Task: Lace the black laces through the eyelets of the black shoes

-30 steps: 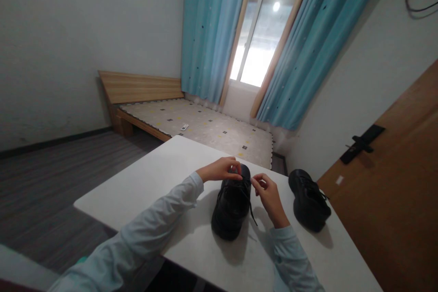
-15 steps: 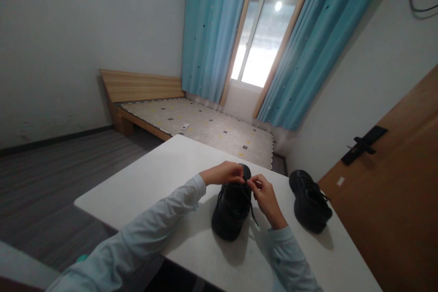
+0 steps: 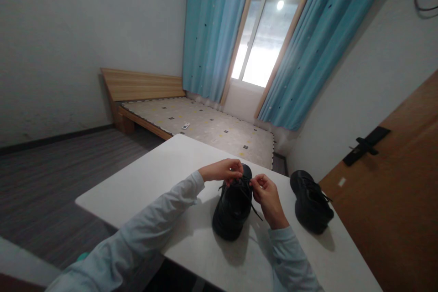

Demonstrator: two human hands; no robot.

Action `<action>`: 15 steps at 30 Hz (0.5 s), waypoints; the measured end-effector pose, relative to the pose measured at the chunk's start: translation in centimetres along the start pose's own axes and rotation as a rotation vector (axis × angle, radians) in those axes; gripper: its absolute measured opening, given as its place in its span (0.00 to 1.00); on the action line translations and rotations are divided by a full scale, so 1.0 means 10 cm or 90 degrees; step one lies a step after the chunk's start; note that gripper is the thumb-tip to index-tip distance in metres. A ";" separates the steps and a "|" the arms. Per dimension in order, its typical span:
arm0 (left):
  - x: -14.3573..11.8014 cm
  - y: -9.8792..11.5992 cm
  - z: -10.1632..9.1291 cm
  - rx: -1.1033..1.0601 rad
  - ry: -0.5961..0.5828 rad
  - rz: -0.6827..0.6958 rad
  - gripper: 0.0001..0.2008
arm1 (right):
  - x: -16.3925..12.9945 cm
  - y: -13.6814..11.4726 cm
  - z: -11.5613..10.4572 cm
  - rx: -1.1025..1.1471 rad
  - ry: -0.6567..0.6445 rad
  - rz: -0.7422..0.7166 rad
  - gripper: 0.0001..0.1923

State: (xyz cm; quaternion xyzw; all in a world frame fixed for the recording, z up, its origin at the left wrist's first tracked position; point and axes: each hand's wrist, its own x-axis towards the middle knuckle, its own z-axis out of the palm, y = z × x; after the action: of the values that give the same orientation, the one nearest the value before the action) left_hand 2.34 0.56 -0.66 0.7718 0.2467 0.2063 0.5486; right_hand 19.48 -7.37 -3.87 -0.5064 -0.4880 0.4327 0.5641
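A black lace-up shoe (image 3: 230,219) stands on the white table, its toe away from me and its heel toward me. My left hand (image 3: 227,170) is at the left of the lacing, fingers pinched on the shoelace. From the right, my right hand (image 3: 266,194) pinches the lace between thumb and forefinger. A loose end of the black shoelace (image 3: 257,213) hangs down the shoe's right side. Both hands are over the front of the shoe, and the fine detail of the lacing is too dark to make out.
Another black shoe (image 3: 313,207) sits near the right edge of the white table (image 3: 137,191). Beyond the table is a bed (image 3: 205,118) with a small white device (image 3: 185,126) on it. A wooden door (image 3: 393,191) is at the right, and blue curtains (image 3: 219,32) flank the window.
My hands have drawn slightly apart, the right one moving a little to the right. More of the lacing shows between them. Both shoes stay in place.
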 end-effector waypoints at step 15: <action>-0.01 0.00 -0.10 0.446 0.126 0.145 0.07 | -0.02 -0.09 -0.07 -0.309 -0.005 -0.191 0.05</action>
State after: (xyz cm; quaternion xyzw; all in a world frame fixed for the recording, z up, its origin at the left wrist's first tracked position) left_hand 1.68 1.24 -0.36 0.9114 0.2669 0.2424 0.1985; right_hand 20.10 -7.74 -2.98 -0.5467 -0.6492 0.2170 0.4822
